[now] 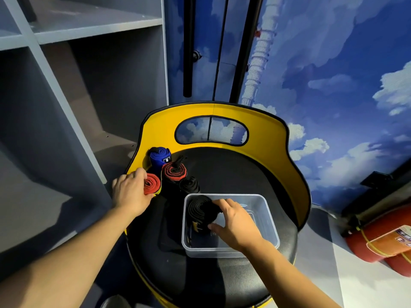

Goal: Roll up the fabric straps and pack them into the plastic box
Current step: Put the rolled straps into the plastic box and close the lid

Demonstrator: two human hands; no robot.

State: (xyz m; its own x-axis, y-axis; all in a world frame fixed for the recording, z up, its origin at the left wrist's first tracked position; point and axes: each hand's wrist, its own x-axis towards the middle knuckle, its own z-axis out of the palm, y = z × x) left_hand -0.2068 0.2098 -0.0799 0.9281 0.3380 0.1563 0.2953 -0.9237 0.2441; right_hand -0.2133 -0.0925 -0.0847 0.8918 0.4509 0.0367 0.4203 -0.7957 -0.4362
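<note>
The right hand pinches a black roll upright inside the box to seat it, while the left hand, fingers apparently curled, grips the red roll for packing next.

Five rolled straps: one blue, one red, one red-and-black, two black. One plastic box. Two fire extinguishers.

head cam | forward-down, close (wide-angle) | over chair seat
</note>
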